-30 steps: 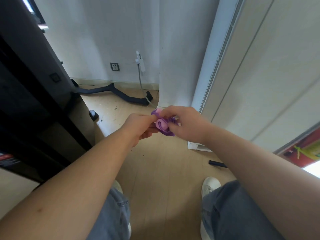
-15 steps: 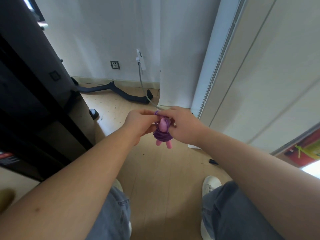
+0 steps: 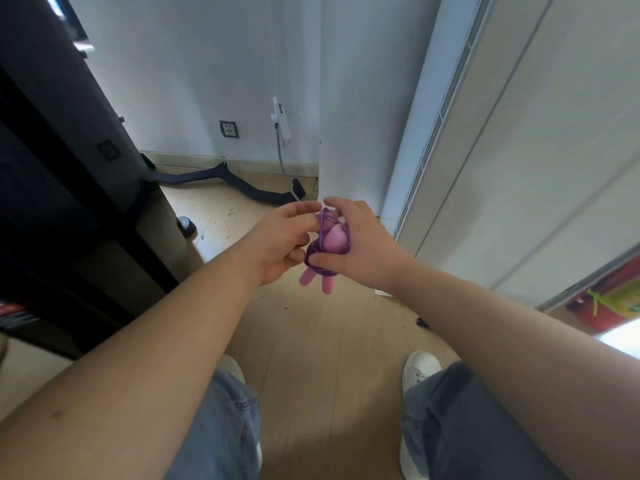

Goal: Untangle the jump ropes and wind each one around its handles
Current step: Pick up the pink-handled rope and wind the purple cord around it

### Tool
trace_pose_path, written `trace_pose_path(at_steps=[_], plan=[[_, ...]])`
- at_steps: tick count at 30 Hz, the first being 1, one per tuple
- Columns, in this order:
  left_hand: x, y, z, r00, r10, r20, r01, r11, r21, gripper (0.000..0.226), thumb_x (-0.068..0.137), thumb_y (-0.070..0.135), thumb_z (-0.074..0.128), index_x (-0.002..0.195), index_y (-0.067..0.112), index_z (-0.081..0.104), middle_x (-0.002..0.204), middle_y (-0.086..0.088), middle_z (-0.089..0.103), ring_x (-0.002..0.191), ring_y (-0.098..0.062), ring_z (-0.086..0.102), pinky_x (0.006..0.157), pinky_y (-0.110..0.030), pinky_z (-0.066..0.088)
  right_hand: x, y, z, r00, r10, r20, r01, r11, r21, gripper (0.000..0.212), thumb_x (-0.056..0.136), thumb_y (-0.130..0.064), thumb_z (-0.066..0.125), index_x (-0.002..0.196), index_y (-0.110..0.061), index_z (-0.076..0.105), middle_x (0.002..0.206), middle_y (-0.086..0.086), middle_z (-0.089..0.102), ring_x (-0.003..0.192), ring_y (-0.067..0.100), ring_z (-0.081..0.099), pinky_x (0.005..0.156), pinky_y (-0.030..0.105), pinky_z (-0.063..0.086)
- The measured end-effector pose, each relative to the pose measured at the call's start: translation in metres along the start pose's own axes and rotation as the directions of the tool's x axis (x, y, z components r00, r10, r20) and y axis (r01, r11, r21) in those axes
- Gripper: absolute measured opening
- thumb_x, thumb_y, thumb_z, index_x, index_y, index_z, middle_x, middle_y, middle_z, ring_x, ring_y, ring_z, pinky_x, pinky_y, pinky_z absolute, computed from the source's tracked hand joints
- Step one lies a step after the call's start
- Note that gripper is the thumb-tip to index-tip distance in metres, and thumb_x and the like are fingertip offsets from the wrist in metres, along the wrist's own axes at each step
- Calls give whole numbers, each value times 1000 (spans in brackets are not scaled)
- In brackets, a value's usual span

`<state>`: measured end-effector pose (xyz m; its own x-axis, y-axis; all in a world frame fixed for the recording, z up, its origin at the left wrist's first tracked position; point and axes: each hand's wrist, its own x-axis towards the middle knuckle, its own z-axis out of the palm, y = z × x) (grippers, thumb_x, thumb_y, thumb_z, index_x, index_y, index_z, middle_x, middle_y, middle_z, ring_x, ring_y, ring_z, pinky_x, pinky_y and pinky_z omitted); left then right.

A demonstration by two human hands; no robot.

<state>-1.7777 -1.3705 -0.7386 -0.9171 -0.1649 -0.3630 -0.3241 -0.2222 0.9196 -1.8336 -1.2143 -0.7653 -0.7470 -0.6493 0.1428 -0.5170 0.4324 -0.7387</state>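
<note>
Jump rope (image 3: 329, 244) now hangs upright at frame centre, tips down. Right hand (image 3: 367, 247) grips the pink handles (image 3: 335, 237), thumb clamping the coils; left hand (image 3: 280, 244) fingers (image 3: 301, 208) pinch the top loop. Judged final wind; next, tuck the end securely.

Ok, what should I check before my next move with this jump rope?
1. Right hand grips the handles: ok.
2. Left hand pinches the cord at the top: ok.
3. Cord wound round both handles: ok.
4. No slack hanging below the hands: ok, only the handle tips stick out.
5. Cord end secured: cannot tell, hidden between the hands.
6. Other ropes done: cannot tell, none in view.
</note>
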Motion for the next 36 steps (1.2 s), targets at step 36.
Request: trace_pose_path(at_steps=[36], plan=[[-8, -28, 18, 910, 413, 39, -305, 604, 737, 25, 84, 18, 70, 100, 37, 62, 77, 11, 64, 77, -4, 59, 69, -18, 45, -8, 14, 14, 876, 307, 371, -257, 950, -179, 53, 64, -35, 79, 107, -23, 50, 76, -8, 77, 73, 12, 75, 83, 39, 60]])
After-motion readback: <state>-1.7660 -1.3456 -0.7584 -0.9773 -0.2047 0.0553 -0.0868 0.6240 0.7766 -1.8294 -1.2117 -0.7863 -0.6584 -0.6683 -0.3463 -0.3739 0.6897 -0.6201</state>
